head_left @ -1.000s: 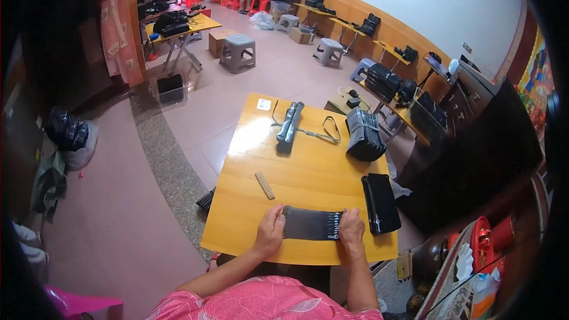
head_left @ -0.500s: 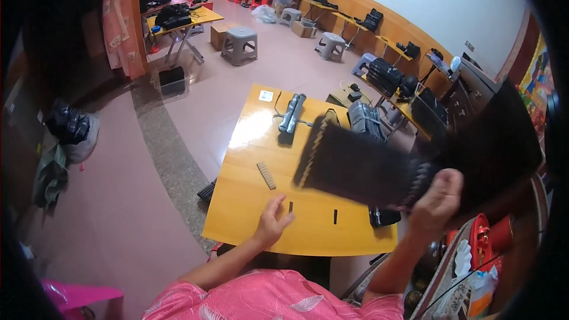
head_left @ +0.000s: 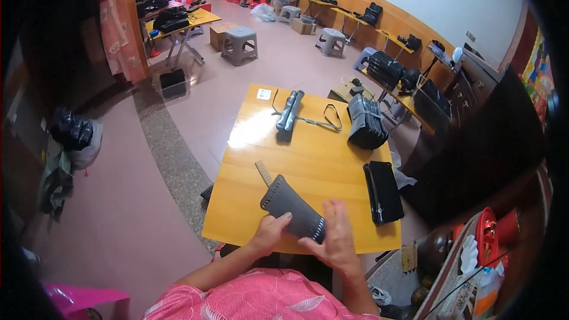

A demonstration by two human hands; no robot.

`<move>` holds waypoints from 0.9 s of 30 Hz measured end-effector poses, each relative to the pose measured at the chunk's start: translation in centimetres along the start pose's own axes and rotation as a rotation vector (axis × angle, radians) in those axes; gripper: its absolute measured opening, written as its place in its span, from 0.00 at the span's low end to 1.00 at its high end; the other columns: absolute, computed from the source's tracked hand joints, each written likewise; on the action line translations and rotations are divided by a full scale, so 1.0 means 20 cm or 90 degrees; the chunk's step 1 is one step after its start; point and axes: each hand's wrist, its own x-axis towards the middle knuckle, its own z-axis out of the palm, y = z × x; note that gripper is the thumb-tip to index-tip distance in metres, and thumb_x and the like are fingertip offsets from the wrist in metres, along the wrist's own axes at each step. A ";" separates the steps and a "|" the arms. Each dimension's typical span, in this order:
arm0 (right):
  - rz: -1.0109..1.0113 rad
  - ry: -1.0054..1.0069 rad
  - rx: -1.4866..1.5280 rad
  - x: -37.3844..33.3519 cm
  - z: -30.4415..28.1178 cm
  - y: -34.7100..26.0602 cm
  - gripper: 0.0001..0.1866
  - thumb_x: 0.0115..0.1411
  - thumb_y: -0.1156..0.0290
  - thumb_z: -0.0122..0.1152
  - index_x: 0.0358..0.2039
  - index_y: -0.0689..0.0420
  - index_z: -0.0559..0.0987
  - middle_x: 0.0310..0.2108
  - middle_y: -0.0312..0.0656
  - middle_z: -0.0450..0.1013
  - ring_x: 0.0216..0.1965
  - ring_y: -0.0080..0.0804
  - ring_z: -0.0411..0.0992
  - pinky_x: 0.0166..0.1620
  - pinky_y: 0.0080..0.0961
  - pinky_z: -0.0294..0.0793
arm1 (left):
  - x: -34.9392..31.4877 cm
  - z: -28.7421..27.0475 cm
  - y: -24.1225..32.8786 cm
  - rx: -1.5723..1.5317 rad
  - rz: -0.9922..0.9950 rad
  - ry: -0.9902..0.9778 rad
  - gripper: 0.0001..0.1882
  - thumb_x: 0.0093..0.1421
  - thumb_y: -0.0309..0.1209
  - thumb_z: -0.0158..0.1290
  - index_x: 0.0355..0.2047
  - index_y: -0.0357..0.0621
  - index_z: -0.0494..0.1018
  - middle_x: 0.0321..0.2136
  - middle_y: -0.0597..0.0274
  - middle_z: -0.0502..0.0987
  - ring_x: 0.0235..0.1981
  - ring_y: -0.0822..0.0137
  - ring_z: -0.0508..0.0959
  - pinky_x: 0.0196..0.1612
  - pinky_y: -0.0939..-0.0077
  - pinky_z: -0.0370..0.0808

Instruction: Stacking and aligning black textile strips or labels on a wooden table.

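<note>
Left fingers point(head_left: 285, 218) grip a grey panel point(head_left: 291, 201) over the yellow table point(head_left: 326, 169), right fingers point(head_left: 339, 213) extended just beside it

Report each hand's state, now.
Left hand: closed, holding a flat dark-grey piece, holes along its far edge.
Right hand: open, fingers extended, by the piece's near end; whether it touches can't be told.

Glare on tabletop point(head_left: 323, 163), edges dark and bent

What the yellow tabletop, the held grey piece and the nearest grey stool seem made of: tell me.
Yellow tabletop: glossy, probably laminate or varnished wood, by its bright glare. Held grey piece: matte, perhaps fabric or leather-like sheet; little shine shows. Grey stool: smooth, likely plastic; its form looks moulded.
</note>
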 end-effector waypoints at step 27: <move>0.544 -0.088 -0.169 0.14 -0.22 0.96 0.51 0.46 0.46 0.67 0.64 0.57 0.54 0.58 0.58 0.59 0.58 0.54 0.59 0.58 0.48 0.60 | 0.04 -0.16 -0.33 0.203 0.072 -0.035 0.27 0.62 0.23 0.49 0.59 0.32 0.54 0.43 0.53 0.70 0.38 0.66 0.76 0.36 0.75 0.77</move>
